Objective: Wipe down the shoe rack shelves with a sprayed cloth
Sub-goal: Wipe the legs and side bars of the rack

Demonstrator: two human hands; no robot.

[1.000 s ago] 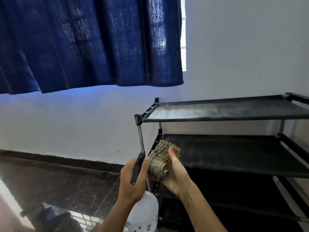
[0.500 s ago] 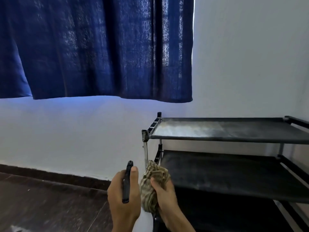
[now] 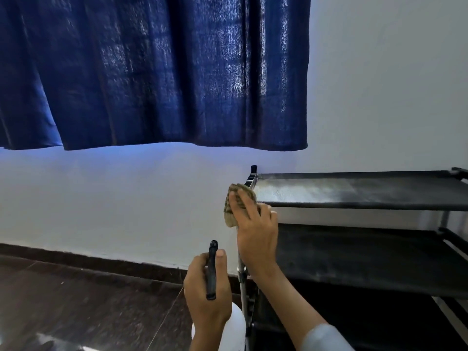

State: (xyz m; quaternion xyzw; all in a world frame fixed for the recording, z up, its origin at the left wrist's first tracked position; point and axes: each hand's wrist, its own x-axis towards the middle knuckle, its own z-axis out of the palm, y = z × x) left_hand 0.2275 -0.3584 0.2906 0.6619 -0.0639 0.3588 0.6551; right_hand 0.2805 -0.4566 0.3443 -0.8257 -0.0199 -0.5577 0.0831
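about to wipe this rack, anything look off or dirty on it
Yes: the top shelf has a pale, dusty-looking film on its left half, lighter than its dark right end. The right hand holds the cloth at that shelf's left corner. Nothing looks bent or spilled.

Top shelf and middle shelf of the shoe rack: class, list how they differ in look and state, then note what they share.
1. The top shelf shows a pale, dusty-looking patch over its left part; the middle shelf looks evenly dark.
2. The right hand presses the cloth at the top shelf's front left corner; nothing touches the middle shelf.

Shared: both are flat black tiers of one rack, with nothing standing on them.
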